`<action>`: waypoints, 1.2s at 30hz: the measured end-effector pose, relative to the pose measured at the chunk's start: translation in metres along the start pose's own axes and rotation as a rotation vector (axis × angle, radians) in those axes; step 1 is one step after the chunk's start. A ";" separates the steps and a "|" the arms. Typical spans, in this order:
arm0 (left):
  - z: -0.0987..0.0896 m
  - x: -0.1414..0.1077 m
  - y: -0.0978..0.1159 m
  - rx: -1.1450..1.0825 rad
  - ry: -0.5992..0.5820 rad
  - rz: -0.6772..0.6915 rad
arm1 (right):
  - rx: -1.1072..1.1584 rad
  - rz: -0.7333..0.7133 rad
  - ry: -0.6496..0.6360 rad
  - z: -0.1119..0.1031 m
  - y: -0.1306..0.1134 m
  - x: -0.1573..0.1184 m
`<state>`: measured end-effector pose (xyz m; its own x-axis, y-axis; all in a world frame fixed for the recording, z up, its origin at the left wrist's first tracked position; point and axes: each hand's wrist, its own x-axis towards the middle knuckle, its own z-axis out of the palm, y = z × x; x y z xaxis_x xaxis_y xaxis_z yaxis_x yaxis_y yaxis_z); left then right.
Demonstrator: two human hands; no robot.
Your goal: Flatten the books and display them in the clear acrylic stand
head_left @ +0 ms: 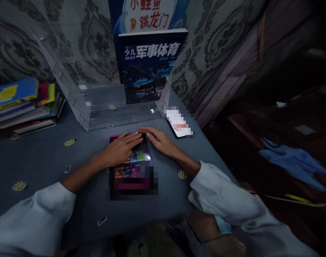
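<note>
A thin dark book (137, 157) with a pink top edge and rows of small coloured pictures lies flat on the table. Part of its lower half is blurred out. My left hand (122, 148) rests palm down across its upper left part, fingers stretched toward the top right corner. My right hand (161, 142) is at that same corner, its fingers extended along the upper edge and close to the left fingertips. Neither hand is wrapped around anything. Whether the right fingertips press on the cover or only lie beside it, I cannot tell.
Behind the book stands a clear acrylic stand (104, 119) holding an upright dark blue book (149, 67). A phone (179, 123), partly blurred out, lies at the right. Stacked books (26, 107) sit at the left. The table's right edge slopes past the phone; a blue cloth (294, 162) lies beyond.
</note>
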<state>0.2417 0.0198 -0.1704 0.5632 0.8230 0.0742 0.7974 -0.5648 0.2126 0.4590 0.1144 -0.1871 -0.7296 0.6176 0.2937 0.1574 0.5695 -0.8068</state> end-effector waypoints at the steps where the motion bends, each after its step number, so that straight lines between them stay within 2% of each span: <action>1: 0.000 0.003 0.001 -0.011 -0.007 0.014 | -0.010 -0.005 -0.005 0.000 0.000 0.000; 8: 0.001 -0.004 0.021 -0.069 -0.010 0.129 | -0.096 -0.033 -0.011 0.001 -0.002 -0.001; 15: 0.002 -0.021 0.055 -0.121 -0.086 0.248 | -0.185 -0.036 -0.031 0.002 -0.002 -0.002; 20: 0.002 -0.026 0.069 -0.114 -0.105 0.267 | -0.229 -0.047 -0.036 0.005 0.000 -0.003; 22: 0.001 -0.026 0.063 -0.088 -0.110 0.273 | -0.242 -0.051 -0.034 0.006 0.000 -0.004; 25: -0.001 -0.031 0.039 -0.052 -0.014 0.199 | -0.253 -0.053 -0.033 0.006 0.001 -0.004; 30: -0.006 -0.060 -0.011 -0.026 0.184 -0.153 | -0.280 -0.068 -0.040 0.006 0.002 -0.005; 33: -0.009 -0.080 -0.020 -0.085 0.212 -0.150 | -0.310 -0.074 -0.055 0.008 0.004 -0.006; 36: -0.011 -0.097 -0.012 -0.135 0.253 -0.082 | -0.332 -0.076 -0.058 0.010 0.005 -0.007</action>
<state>0.1752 -0.0526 -0.1695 0.4124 0.8641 0.2886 0.7926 -0.4965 0.3540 0.4579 0.1077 -0.1985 -0.7825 0.5403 0.3094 0.3024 0.7642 -0.5697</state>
